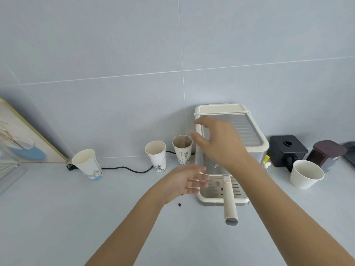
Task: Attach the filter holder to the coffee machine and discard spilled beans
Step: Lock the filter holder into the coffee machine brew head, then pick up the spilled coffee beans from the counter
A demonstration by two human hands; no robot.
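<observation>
While both hands, left (185, 180) and right (217, 142), hover open, the filter holder (230, 200) juts out right of the left.

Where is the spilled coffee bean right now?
In the head view, one dark coffee bean lies on the counter just left of the coffee machine tray, below the open left hand.

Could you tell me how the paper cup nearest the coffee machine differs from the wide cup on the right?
The cup beside the coffee machine is tall and narrow; the wide cup is short and broad. The tall one is stained brown inside and printed outside; the wide one looks clean and plain white. Both stand open on the counter.
</observation>
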